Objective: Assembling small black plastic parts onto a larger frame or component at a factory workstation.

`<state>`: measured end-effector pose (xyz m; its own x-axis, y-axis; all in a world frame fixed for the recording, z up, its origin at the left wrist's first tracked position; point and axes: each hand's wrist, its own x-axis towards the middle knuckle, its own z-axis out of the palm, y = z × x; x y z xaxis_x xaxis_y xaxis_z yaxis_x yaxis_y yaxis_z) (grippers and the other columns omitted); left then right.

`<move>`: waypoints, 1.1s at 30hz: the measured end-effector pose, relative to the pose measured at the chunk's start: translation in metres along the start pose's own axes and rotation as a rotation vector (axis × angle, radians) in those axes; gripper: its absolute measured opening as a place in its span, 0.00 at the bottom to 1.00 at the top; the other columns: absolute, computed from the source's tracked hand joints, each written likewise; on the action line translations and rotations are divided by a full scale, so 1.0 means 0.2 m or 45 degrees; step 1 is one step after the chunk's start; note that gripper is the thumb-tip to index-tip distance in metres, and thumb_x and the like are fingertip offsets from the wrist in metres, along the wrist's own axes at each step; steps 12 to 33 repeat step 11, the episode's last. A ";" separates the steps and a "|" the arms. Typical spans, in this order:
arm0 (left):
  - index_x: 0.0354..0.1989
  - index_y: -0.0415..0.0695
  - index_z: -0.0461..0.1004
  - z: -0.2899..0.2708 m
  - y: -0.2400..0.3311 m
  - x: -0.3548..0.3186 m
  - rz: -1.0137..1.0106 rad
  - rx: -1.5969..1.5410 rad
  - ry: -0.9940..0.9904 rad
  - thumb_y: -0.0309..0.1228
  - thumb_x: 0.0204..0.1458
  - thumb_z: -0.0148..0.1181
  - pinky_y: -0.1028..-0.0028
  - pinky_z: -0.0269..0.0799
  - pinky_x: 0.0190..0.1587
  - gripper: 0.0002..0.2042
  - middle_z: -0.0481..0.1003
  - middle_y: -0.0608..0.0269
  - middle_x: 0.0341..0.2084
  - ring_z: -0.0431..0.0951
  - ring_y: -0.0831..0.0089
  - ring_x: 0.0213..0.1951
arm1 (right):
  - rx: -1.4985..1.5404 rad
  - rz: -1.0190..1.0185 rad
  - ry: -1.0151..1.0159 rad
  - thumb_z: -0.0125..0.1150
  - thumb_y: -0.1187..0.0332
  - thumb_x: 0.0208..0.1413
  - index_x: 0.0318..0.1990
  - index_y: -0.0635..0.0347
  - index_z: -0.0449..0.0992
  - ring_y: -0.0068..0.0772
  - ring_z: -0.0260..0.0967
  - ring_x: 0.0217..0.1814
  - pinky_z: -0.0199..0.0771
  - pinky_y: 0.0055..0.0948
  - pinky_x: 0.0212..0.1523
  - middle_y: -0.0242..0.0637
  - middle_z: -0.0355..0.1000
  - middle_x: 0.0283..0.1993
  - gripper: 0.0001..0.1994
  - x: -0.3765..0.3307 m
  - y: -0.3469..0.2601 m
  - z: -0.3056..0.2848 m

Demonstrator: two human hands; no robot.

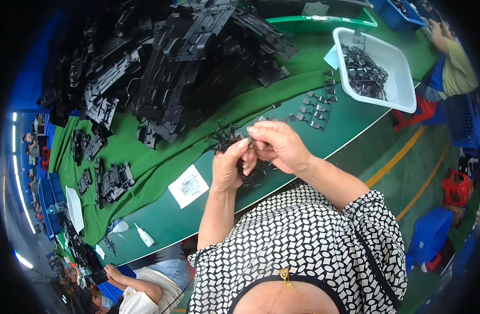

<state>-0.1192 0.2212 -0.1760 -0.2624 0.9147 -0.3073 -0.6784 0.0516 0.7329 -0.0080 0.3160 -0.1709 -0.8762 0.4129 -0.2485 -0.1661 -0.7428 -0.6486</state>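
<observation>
Over the green table, my left hand [231, 163] and my right hand [283, 145] come together, fingertips nearly touching. Both are closed in a pinch, and what sits between the fingers is too small and too covered to name. Just beyond my left hand is a tangle of thin black plastic pieces [224, 137]; whether the hand touches it I cannot tell. More small black parts [254, 178] show below my hands, partly hidden by them. To the right of my hands lie rows of small flat black plastic parts [316, 111] on thin frames.
A large heap of long black plastic mouldings [172, 68] covers the far left on green cloth [156, 162]. A white tub [402, 78] of black parts stands far right. White paper [188, 186] and a small white bottle [144, 236] lie nearer. A co-worker's arm [138, 287] is lower left.
</observation>
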 end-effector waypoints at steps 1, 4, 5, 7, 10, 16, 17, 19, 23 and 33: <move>0.16 0.41 0.63 -0.01 -0.01 0.01 0.008 -0.014 -0.037 0.34 0.48 0.53 0.82 0.53 0.12 0.13 0.61 0.66 0.09 0.58 0.79 0.10 | 0.052 -0.018 -0.001 0.47 0.66 0.57 0.18 0.57 0.61 0.13 0.43 0.13 0.43 0.15 0.14 0.23 0.54 0.15 0.15 0.00 0.01 0.00; 0.13 0.43 0.60 -0.01 -0.01 0.01 0.014 -0.023 -0.033 0.35 0.48 0.52 0.82 0.52 0.11 0.16 0.60 0.65 0.09 0.57 0.79 0.09 | 0.158 -0.048 -0.026 0.46 0.66 0.57 0.18 0.57 0.62 0.13 0.43 0.13 0.43 0.16 0.14 0.24 0.54 0.15 0.15 0.00 0.04 -0.01; 0.13 0.43 0.60 -0.01 -0.01 0.01 0.016 -0.040 -0.043 0.35 0.48 0.52 0.82 0.51 0.11 0.15 0.60 0.65 0.09 0.56 0.79 0.09 | 0.163 -0.010 0.023 0.45 0.65 0.57 0.17 0.55 0.60 0.14 0.41 0.12 0.43 0.16 0.14 0.23 0.50 0.13 0.16 -0.01 0.03 0.01; 0.12 0.45 0.58 -0.02 0.00 0.02 0.045 -0.614 -0.274 0.33 0.50 0.47 0.81 0.47 0.10 0.16 0.56 0.70 0.07 0.52 0.80 0.08 | 0.805 0.108 0.079 0.44 0.64 0.57 0.16 0.54 0.58 0.15 0.40 0.12 0.43 0.16 0.14 0.22 0.45 0.13 0.17 0.02 0.01 -0.03; 0.11 0.47 0.57 -0.03 0.03 0.04 0.140 -0.546 -0.234 0.35 0.51 0.46 0.81 0.48 0.11 0.17 0.56 0.70 0.07 0.54 0.80 0.09 | 0.653 -0.073 0.088 0.46 0.65 0.56 0.17 0.55 0.59 0.17 0.42 0.12 0.45 0.19 0.14 0.24 0.48 0.13 0.15 0.04 -0.04 -0.07; 0.11 0.47 0.57 -0.02 0.02 0.04 0.135 -0.554 -0.243 0.35 0.51 0.46 0.81 0.48 0.11 0.17 0.56 0.70 0.07 0.54 0.80 0.09 | 0.430 -0.098 0.117 0.46 0.64 0.56 0.17 0.55 0.58 0.18 0.44 0.12 0.47 0.19 0.15 0.25 0.49 0.12 0.16 0.03 -0.05 -0.04; 0.11 0.47 0.57 -0.02 0.02 0.04 0.135 -0.554 -0.243 0.35 0.51 0.46 0.81 0.48 0.11 0.17 0.56 0.70 0.07 0.54 0.80 0.09 | 0.430 -0.098 0.117 0.46 0.64 0.56 0.17 0.55 0.58 0.18 0.44 0.12 0.47 0.19 0.15 0.25 0.49 0.12 0.16 0.03 -0.05 -0.04; 0.11 0.47 0.57 -0.02 0.02 0.04 0.135 -0.554 -0.243 0.35 0.51 0.46 0.81 0.48 0.11 0.17 0.56 0.70 0.07 0.54 0.80 0.09 | 0.430 -0.098 0.117 0.46 0.64 0.56 0.17 0.55 0.58 0.18 0.44 0.12 0.47 0.19 0.15 0.25 0.49 0.12 0.16 0.03 -0.05 -0.04; 0.11 0.47 0.57 -0.02 0.02 0.04 0.135 -0.554 -0.243 0.35 0.51 0.46 0.81 0.48 0.11 0.17 0.56 0.70 0.07 0.54 0.80 0.09 | 0.430 -0.098 0.117 0.46 0.64 0.56 0.17 0.55 0.58 0.18 0.44 0.12 0.47 0.19 0.15 0.25 0.49 0.12 0.16 0.03 -0.05 -0.04; 0.11 0.47 0.57 -0.02 0.02 0.04 0.135 -0.554 -0.243 0.35 0.51 0.46 0.81 0.48 0.11 0.17 0.56 0.70 0.07 0.54 0.80 0.09 | 0.430 -0.098 0.117 0.46 0.64 0.56 0.17 0.55 0.58 0.18 0.44 0.12 0.47 0.19 0.15 0.25 0.49 0.12 0.16 0.03 -0.05 -0.04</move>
